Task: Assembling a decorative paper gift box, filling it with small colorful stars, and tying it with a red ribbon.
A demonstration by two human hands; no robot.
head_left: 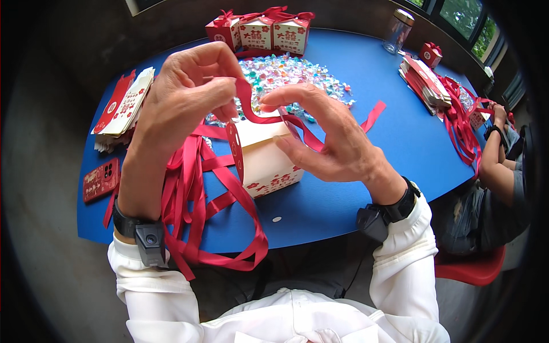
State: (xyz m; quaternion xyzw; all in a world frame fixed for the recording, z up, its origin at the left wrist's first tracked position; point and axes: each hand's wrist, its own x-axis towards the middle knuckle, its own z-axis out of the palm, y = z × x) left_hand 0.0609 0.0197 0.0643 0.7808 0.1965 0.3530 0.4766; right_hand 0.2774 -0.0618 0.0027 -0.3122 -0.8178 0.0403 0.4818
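Above a small cream gift box with red floral print, my left hand pinches a red ribbon between thumb and fingers. The ribbon runs down across the box's top and passes under my right hand, with its tail lying out to the right. My right hand curves around the box's right upper side, its thumb and index finger apart, the thumb at the top edge. Its other fingers are partly hidden. A tangle of loose red ribbons lies left of the box and hangs over the table's front edge.
Wrapped candies are heaped behind the box on the blue table. Finished boxes stand at the back. Flat cartons and a red phone lie left. At right are a bottle, more cartons and another person's arm.
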